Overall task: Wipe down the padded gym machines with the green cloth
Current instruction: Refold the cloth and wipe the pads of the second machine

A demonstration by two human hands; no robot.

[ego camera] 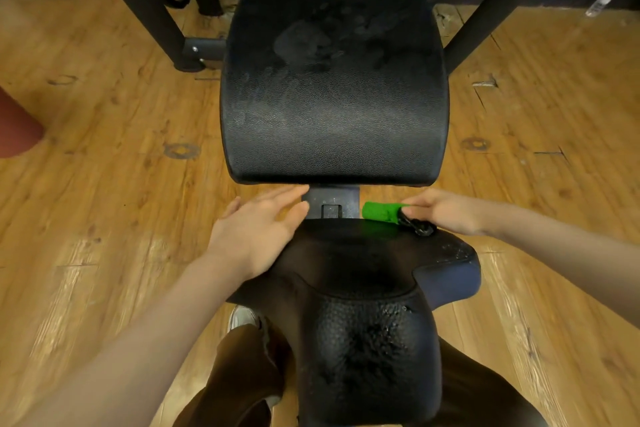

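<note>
While the right hand pinches a rolled green cloth along with a small dark object that is too blurred to identify, the cloth sits at the rear edge of the black padded seat, just beside the metal bracket. Opposite, the left hand lies flat with fingers spread on the seat's left edge. Beyond both rises the backrest pad, smudged, above a wooden floor.
</note>
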